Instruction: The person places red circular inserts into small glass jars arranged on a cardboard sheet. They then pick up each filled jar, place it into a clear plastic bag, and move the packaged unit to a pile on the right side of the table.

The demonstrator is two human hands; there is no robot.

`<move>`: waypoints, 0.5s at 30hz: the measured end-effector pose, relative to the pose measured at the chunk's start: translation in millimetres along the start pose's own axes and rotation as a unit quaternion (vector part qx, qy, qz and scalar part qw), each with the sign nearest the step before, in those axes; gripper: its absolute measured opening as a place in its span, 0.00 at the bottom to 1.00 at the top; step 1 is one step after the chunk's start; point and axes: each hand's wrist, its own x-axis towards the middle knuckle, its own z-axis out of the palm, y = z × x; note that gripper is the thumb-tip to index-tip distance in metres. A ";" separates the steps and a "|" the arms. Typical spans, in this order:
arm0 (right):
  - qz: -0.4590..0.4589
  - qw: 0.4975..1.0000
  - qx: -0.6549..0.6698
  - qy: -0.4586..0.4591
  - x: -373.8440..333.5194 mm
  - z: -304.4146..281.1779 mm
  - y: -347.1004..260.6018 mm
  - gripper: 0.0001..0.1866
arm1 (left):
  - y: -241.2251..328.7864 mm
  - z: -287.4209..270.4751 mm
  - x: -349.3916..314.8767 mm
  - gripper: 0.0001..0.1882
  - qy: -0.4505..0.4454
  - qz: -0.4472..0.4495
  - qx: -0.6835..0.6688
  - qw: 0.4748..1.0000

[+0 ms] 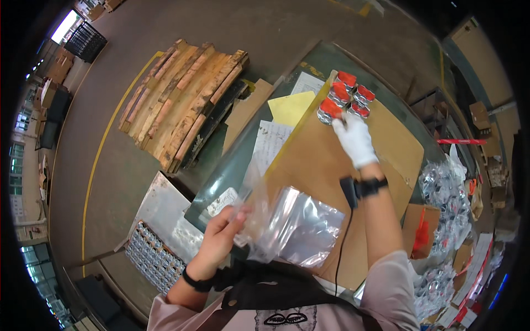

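My left hand (223, 229), bare with a dark wristband, pinches a thin clear plastic bag (256, 212) that hangs loosely beside its fingers. My right hand (354, 140) wears a white glove and reaches to the far end of a brown cardboard sheet (309, 160). Its fingertips grip the nearest of several round silver metal parts with red tops (329, 109); the glove partly hides the grip. The other red-topped parts (346, 80) are grouped just beyond it. A flat stack of clear plastic bags (309, 226) lies on the cardboard close to my body.
Papers (271, 144) and a yellow sheet (292, 107) lie left of the cardboard. Wooden pallets (182, 99) stand on the floor at the left. Rows of silver parts (154, 258) sit at lower left. Right are an open carton (420, 229) and bagged parts (444, 193). A black cable (343, 243) trails from my right wrist.
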 end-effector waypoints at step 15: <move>0.081 0.992 -0.067 -0.062 -17.9 -18.3 25.2 0.15 | -52.2 102.8 50.6 0.06 -0.093 0.186 0.323 0.923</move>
